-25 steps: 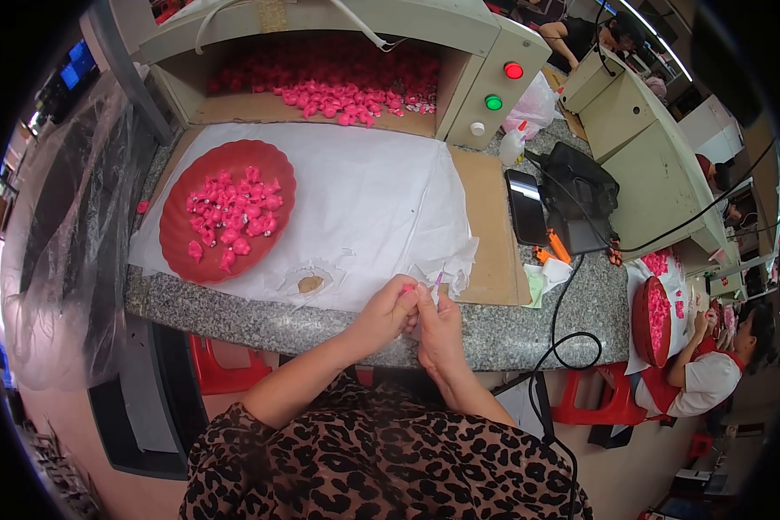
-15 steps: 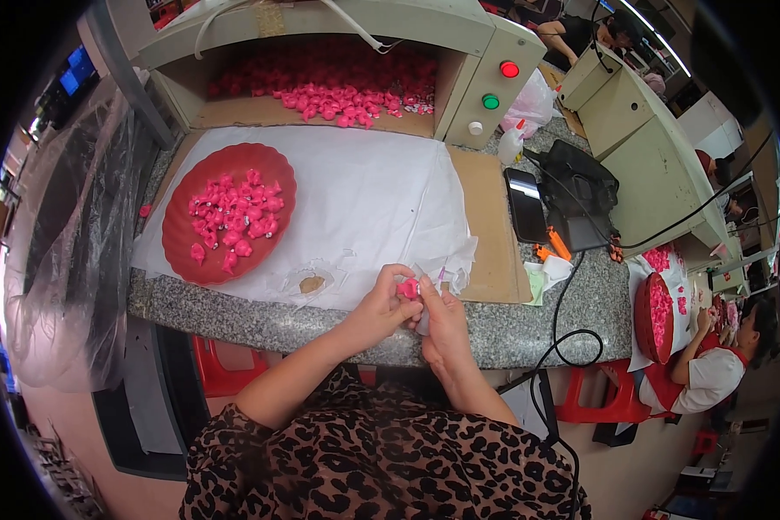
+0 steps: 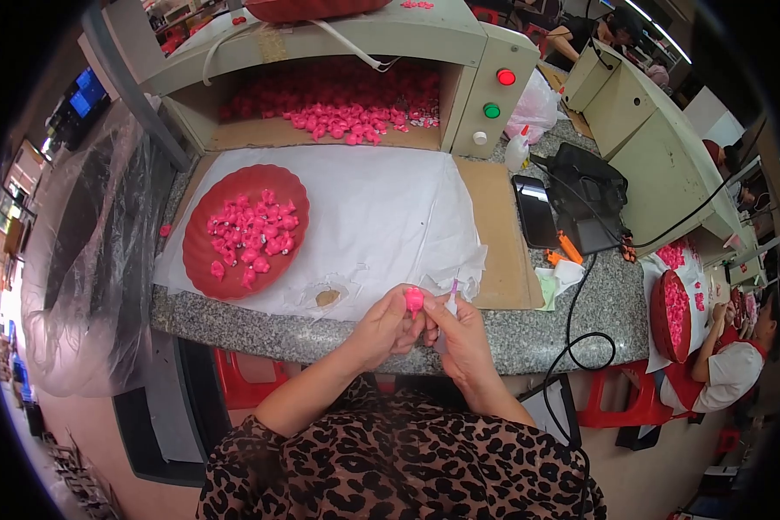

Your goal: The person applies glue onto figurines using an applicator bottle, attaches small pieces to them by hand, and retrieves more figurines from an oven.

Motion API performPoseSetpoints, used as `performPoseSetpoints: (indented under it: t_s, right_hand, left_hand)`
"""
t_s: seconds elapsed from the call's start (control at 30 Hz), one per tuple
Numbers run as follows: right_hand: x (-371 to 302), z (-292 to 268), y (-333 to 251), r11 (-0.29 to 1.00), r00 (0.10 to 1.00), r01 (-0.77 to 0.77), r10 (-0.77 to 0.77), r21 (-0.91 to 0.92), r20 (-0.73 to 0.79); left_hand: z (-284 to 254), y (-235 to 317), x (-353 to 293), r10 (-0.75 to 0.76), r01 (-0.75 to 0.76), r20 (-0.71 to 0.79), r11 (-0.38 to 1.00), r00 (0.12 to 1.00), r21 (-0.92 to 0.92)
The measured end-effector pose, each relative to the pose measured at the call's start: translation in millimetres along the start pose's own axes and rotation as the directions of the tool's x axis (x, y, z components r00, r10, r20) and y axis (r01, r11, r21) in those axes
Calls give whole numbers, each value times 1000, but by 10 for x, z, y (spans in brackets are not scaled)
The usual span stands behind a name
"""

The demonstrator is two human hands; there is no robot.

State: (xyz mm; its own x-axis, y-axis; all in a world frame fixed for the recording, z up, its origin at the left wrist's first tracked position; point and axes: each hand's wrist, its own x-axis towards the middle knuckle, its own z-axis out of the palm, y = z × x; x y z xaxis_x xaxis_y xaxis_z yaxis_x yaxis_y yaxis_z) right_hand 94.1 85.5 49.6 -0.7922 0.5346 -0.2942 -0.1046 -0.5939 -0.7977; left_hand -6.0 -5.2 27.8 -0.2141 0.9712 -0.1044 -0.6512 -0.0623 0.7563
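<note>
Between the fingertips of my left hand is a small pink figurine, held upright just above the table's front edge. My right hand is closed round a slim, pale translucent applicator whose thin purple tip points up and away from me. Its fingertips meet those of my left hand beside the figurine. To the left, a red scalloped plate carries a heap of similar pink figurines, some with small white spots. Most of the applicator is hidden by my fingers.
White paper, torn near my hands, covers cardboard on the granite table. Behind stands a metal box full of pink figurines. At right lie a phone, a black bag, an orange tool and a cable; a co-worker sits beyond.
The figurine has been turned in my left fingers and now shows a rounded pink side. The applicator's tip stands a little apart from it. The whole view has shifted slightly.
</note>
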Motion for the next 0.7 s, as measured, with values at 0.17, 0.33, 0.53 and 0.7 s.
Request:
performPoseSetpoints:
  t_s: [0.17,0.33,0.53,0.7]
  right_hand:
    - [-65,37,-108,1000,997,22,-22,10,75]
    - [-18,19,-140,999,999,2,-1,-32,37]
    - [98,-294,-342,994,988,107,-105,8,-116]
    - [206,-523,-451,983,969,180,-173,25,-176]
  left_hand:
    - [66,64,-25,-1,1,27,1000,1000,-2]
    - [52,136,-36,8,-8,29,1000,1000,-3]
    - [-436,857,-167,458,-133,-409,778,789,614]
    - [-1105,1434,-367,809,370,-75,-182,584,911]
